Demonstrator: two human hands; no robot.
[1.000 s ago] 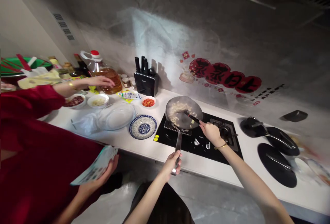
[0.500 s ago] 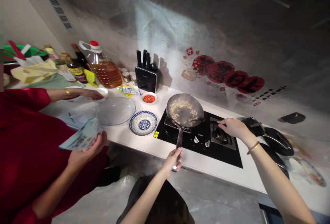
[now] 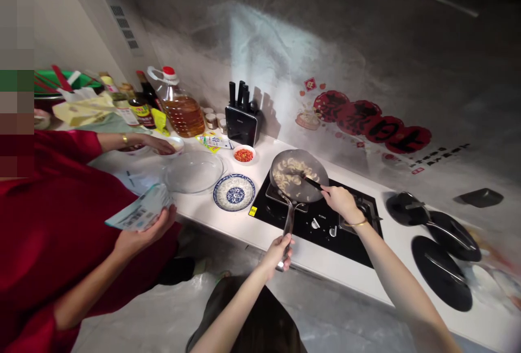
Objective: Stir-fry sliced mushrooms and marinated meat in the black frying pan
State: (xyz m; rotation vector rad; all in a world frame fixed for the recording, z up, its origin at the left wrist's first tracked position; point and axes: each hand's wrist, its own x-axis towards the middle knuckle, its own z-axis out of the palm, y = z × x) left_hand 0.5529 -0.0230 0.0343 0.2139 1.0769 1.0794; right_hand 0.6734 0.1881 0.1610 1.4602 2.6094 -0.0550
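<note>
My left hand [image 3: 278,254] is wrapped round the metal handle [image 3: 288,223] of a grey frying pan [image 3: 319,171], which sits on the left burner. Pale sliced pieces of food [image 3: 290,171] are spread over the pan's bottom. At the pan's right rim, my right hand [image 3: 341,201] grips the black handle of a spatula [image 3: 314,183]. The spatula's head is down among the slices and hard to make out. A blue-and-white plate [image 3: 234,192] and a small white bowl of chopped red chillies [image 3: 243,155] stand left of the hob [image 3: 299,228].
On the left, a co-worker in red [image 3: 81,223] holds a pale blue packet [image 3: 142,209] and reaches to a bowl. A glass dish [image 3: 193,171], an oil jug [image 3: 181,109] and a knife block [image 3: 241,125] stand nearby. Black pan lids [image 3: 442,271] lie at the right.
My right hand has moved left, bringing the spatula from the pan's right side into its middle. The slices have shifted. My left hand still holds the handle; the view has turned slightly.
</note>
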